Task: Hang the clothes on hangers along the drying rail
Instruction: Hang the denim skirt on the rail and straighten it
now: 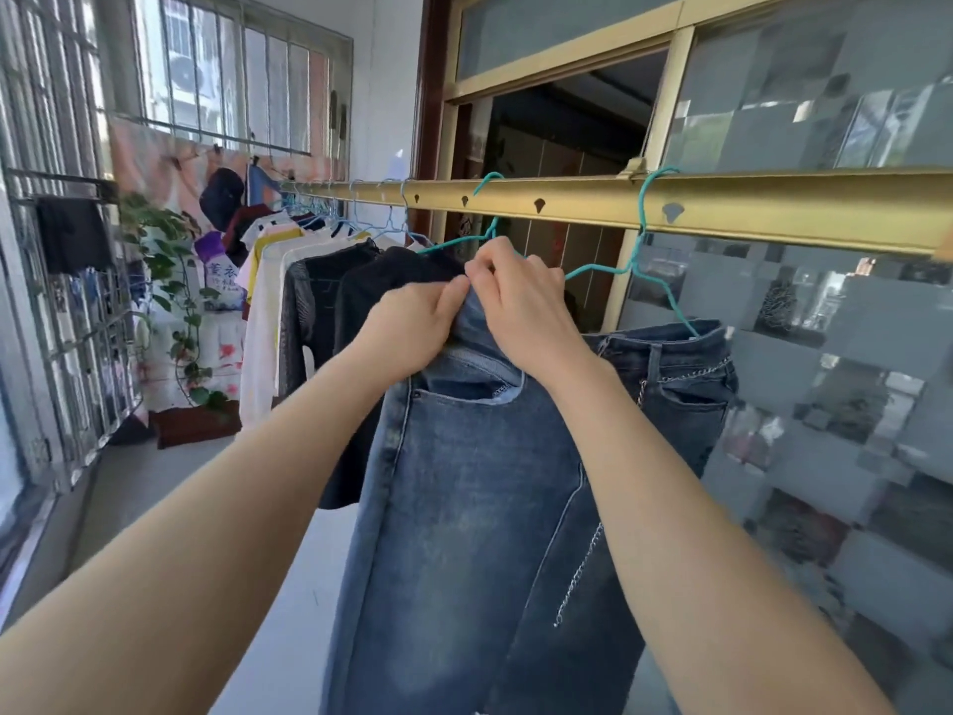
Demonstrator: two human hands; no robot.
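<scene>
Black tops (356, 286) crowd rail (567, 201) at left; darker jeans (686, 363) hang just right. Faded blue jeans (464, 482), chain at side, hang under rail on teal hanger (450, 243). Left hand (412, 322) and right hand (521, 307) both pinch waistband (466, 314), fingers curled tight.

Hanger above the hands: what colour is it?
Teal-green hanger, hooked over the gold rail above the jeans; clearest in the head view.

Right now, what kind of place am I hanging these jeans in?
Probably an enclosed home balcony used for laundry: a gold drying rail with hung clothes, barred windows, and a potted vine.
</scene>
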